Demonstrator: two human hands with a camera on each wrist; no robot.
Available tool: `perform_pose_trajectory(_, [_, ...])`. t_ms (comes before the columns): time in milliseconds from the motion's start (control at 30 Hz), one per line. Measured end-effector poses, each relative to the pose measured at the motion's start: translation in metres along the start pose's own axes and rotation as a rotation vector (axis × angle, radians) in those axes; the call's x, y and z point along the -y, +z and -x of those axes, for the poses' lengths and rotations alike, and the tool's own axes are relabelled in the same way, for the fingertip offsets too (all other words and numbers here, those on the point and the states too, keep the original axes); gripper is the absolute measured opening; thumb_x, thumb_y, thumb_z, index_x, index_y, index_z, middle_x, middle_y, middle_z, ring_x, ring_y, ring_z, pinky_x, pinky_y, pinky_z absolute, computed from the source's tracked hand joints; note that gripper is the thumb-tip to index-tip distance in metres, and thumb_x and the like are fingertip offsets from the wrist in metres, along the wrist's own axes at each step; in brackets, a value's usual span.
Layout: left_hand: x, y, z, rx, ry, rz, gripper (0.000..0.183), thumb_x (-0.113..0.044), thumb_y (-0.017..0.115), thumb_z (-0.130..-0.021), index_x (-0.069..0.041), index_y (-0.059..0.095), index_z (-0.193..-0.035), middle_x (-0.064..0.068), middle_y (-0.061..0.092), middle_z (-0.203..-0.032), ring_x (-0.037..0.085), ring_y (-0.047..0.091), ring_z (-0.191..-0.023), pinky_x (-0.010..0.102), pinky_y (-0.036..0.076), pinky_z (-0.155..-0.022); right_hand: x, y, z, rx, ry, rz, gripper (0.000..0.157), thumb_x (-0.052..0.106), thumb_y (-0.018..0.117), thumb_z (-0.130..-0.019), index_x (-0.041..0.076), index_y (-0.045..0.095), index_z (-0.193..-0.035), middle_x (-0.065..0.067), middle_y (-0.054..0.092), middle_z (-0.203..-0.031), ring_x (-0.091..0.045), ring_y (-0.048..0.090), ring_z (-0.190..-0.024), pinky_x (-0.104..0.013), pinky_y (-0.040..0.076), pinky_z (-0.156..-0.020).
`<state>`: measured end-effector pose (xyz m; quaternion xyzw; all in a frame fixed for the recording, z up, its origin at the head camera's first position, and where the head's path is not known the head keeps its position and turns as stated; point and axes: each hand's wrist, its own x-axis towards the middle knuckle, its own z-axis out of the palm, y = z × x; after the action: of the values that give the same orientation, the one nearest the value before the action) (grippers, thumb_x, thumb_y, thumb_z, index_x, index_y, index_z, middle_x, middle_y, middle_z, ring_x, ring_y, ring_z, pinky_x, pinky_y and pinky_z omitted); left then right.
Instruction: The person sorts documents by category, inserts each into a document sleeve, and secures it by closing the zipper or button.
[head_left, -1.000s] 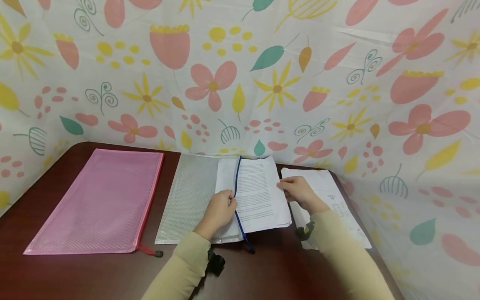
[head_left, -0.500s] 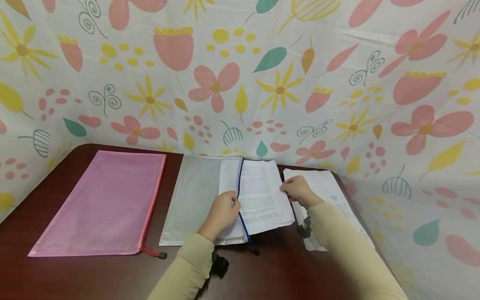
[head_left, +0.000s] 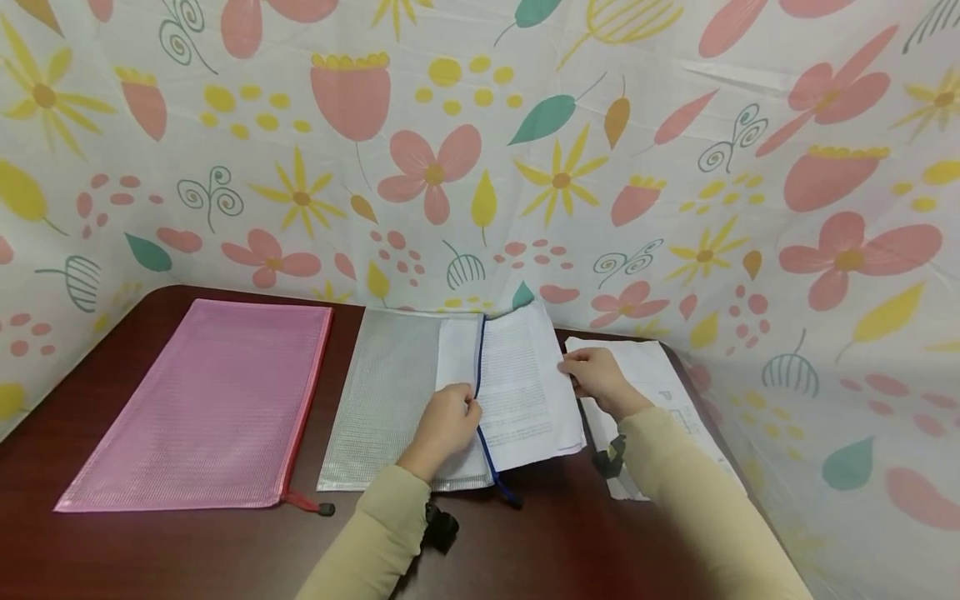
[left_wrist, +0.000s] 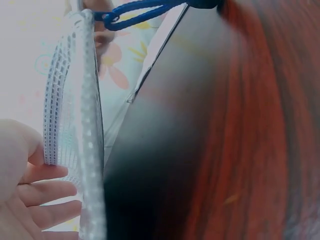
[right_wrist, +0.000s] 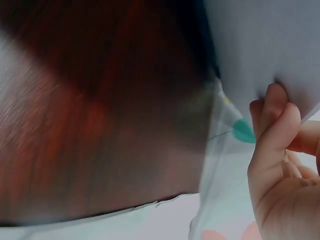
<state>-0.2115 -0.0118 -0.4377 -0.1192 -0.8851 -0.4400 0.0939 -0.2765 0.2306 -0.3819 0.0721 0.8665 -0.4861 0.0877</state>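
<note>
A grey mesh zipper pouch (head_left: 375, 400) with a blue zipper edge (head_left: 480, 354) lies in the middle of the table. My left hand (head_left: 446, 423) pinches the pouch at that zipper edge. In the left wrist view the mesh layer (left_wrist: 52, 105) stands raised beside the fingers (left_wrist: 47, 192). Printed sheets of paper (head_left: 517, 392) lie partly inside the pouch, seen through the mesh, and stick out to the right. Their right edge is pinched between thumb and fingers of my right hand (head_left: 600, 379). The far corner of the paper rises against the curtain.
A pink mesh zipper pouch (head_left: 206, 408) with a red zipper lies at the left. More papers (head_left: 652, 367) with line drawings lie at the right, partly under the right forearm. A patterned curtain (head_left: 480, 150) hangs behind the dark wooden table (head_left: 525, 550).
The far corner of the sheets has lifted and the paper now bows upward. Both hands keep their hold and have hardly moved; the head view has shifted slightly.
</note>
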Motion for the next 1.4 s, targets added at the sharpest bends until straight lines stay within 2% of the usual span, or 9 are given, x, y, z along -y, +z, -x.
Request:
perform_pose_trajectory(267, [-0.003, -0.002, -0.003, -0.007, 0.054, -0.044, 0.025, -0.007, 0.052, -0.089, -0.010, 0.041, -0.066, -0.001, 0.039, -0.065, 0.013, 0.037, -0.059, 0.023, 0.032, -0.054, 0.018, -0.012, 0.010, 0.038, -0.072, -0.184, 0.039, 0.010, 0.057, -0.092, -0.016, 0.050, -0.120, 0.006, 0.063, -0.067, -0.004, 0.061, -0.057, -0.020, 0.052, -0.053])
perform_pose_trajectory(467, [-0.006, -0.003, -0.003, -0.013, 0.082, -0.052, 0.023, -0.006, 0.051, -0.089, -0.009, 0.040, -0.070, 0.001, 0.039, -0.069, 0.014, 0.038, -0.065, 0.025, 0.033, -0.058, 0.023, -0.014, 0.012, 0.032, -0.086, -0.214, 0.039, 0.009, 0.057, -0.092, -0.017, 0.050, -0.120, 0.006, 0.063, -0.066, -0.004, 0.060, -0.056, -0.020, 0.052, -0.051])
perform_pose_trajectory(567, [-0.007, -0.003, -0.003, -0.001, 0.092, -0.053, 0.022, -0.006, 0.050, -0.090, -0.009, 0.041, -0.071, 0.003, 0.046, -0.072, 0.016, 0.041, -0.068, 0.028, 0.037, -0.062, 0.022, -0.013, 0.012, 0.034, -0.086, -0.228, 0.038, 0.008, 0.057, -0.092, -0.017, 0.050, -0.120, 0.006, 0.063, -0.065, -0.004, 0.060, -0.055, -0.020, 0.052, -0.051])
perform_pose_trajectory(633, [-0.008, -0.003, -0.003, 0.008, 0.090, -0.050, 0.021, -0.007, 0.050, -0.091, -0.009, 0.043, -0.072, 0.008, 0.056, -0.082, 0.020, 0.051, -0.076, 0.031, 0.044, -0.069, 0.021, -0.011, 0.012, 0.038, -0.091, -0.235, 0.038, 0.008, 0.056, -0.092, -0.017, 0.050, -0.120, 0.006, 0.063, -0.065, -0.004, 0.061, -0.055, -0.020, 0.052, -0.051])
perform_pose_trajectory(700, [-0.009, -0.003, -0.003, 0.017, 0.087, -0.036, 0.019, -0.007, 0.049, -0.092, -0.008, 0.045, -0.073, 0.015, 0.064, -0.101, 0.026, 0.060, -0.094, 0.036, 0.049, -0.082, 0.020, -0.010, 0.012, 0.041, -0.097, -0.242, 0.037, 0.007, 0.056, -0.092, -0.017, 0.050, -0.120, 0.006, 0.064, -0.065, -0.005, 0.061, -0.055, -0.020, 0.052, -0.051])
perform_pose_trajectory(833, [-0.011, -0.004, -0.003, 0.033, 0.082, -0.001, 0.018, -0.008, 0.048, -0.093, -0.007, 0.048, -0.075, 0.023, 0.055, -0.131, 0.035, 0.049, -0.126, 0.044, 0.042, -0.103, 0.020, -0.007, 0.010, 0.049, -0.107, -0.252, 0.037, 0.007, 0.056, -0.092, -0.018, 0.050, -0.118, 0.006, 0.064, -0.065, -0.005, 0.062, -0.055, -0.020, 0.052, -0.051])
perform_pose_trajectory(1033, [-0.012, -0.004, -0.003, 0.040, 0.089, 0.003, 0.019, -0.010, 0.048, -0.093, -0.008, 0.048, -0.075, 0.022, 0.054, -0.133, 0.034, 0.048, -0.127, 0.043, 0.041, -0.105, 0.019, -0.001, 0.009, 0.060, -0.100, -0.265, 0.035, 0.007, 0.056, -0.092, -0.017, 0.051, -0.117, 0.006, 0.064, -0.063, -0.005, 0.061, -0.053, -0.020, 0.052, -0.051])
perform_pose_trajectory(1267, [-0.013, -0.002, -0.001, 0.046, 0.075, 0.016, 0.018, -0.011, 0.047, -0.093, -0.008, 0.050, -0.076, 0.022, 0.053, -0.133, 0.035, 0.048, -0.127, 0.045, 0.041, -0.104, 0.014, 0.006, 0.009, 0.054, -0.069, -0.315, 0.020, 0.008, 0.058, -0.091, -0.007, 0.058, -0.103, 0.006, 0.064, -0.063, -0.005, 0.060, -0.053, -0.021, 0.052, -0.051])
perform_pose_trajectory(1400, [-0.014, -0.002, 0.001, 0.043, 0.076, 0.026, 0.017, -0.010, 0.048, -0.093, -0.007, 0.051, -0.077, 0.021, 0.053, -0.133, 0.035, 0.048, -0.127, 0.045, 0.040, -0.104, 0.011, 0.009, 0.008, 0.059, -0.060, -0.326, 0.023, 0.009, 0.059, -0.091, -0.010, 0.057, -0.106, 0.005, 0.065, -0.065, -0.005, 0.060, -0.054, -0.021, 0.052, -0.052])
